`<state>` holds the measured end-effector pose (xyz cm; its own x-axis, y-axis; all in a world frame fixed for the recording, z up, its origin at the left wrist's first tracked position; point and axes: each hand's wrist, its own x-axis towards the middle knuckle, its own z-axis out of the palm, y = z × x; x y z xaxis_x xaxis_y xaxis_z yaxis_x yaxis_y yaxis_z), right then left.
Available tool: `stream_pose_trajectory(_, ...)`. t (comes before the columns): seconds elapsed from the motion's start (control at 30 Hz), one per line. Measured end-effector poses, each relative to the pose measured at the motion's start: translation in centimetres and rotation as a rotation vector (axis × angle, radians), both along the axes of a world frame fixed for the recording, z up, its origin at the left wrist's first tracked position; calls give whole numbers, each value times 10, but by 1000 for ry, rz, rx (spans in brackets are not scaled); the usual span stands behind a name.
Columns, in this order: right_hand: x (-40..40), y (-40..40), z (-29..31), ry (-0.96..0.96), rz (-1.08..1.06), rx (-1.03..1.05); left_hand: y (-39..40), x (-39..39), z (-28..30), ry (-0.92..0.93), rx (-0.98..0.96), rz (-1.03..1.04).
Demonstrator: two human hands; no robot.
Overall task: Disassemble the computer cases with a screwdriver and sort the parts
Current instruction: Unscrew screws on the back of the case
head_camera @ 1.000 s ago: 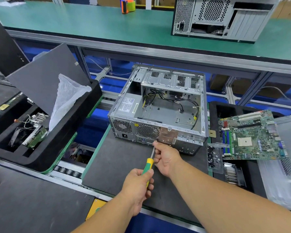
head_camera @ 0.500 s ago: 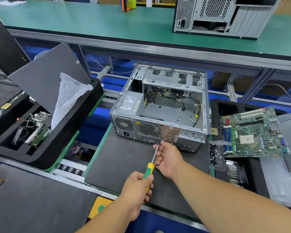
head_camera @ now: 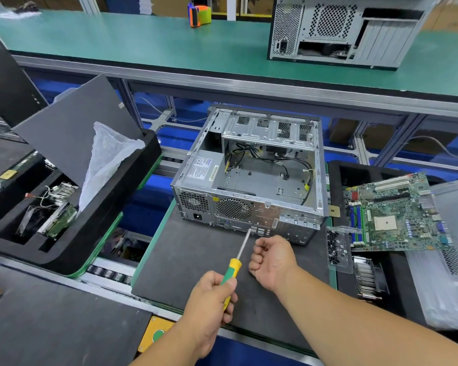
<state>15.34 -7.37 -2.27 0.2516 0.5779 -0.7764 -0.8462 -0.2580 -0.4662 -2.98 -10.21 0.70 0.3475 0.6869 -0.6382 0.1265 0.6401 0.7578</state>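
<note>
Sitting to your left, the black foam tray (head_camera: 72, 241) holds a circuit board, wires and a clear plastic bag (head_camera: 109, 159); to your right, the small clear tray (head_camera: 340, 265) holds dark screws beside the green motherboard (head_camera: 397, 215). The computer case (head_camera: 251, 178) lies on the dark mat (head_camera: 191, 260) ahead of you, side panel off, power supply and loose cables inside. Your left hand (head_camera: 212, 299) grips the screwdriver (head_camera: 236, 260), its tip at the rear panel. Your right hand (head_camera: 274, 258) is curled into a fist beside the shaft; whether it holds anything cannot be told.
</note>
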Motion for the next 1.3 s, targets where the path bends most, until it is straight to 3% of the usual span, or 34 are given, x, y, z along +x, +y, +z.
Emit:
stream_pose_trajectory(0.13,-4,-1,15,-42,58,48,8,8,19,-105,125,20)
stream_pose_trajectory(0.33,-5,11,58,-163,192,305,8,17,33,-58,198,51)
stream_pose_trajectory(0.73,0,15,72,-281,157,273,7,34,41,22,216,29)
stream_pose_trajectory(1.13,-3,14,78,-283,180,272,3,38,37,67,249,63)
stream_pose_trajectory(1.23,-4,14,79,-263,179,269,1,38,39,126,315,78)
stream_pose_trajectory(1.3,-5,15,81,-240,172,276,0,37,44,271,476,66)
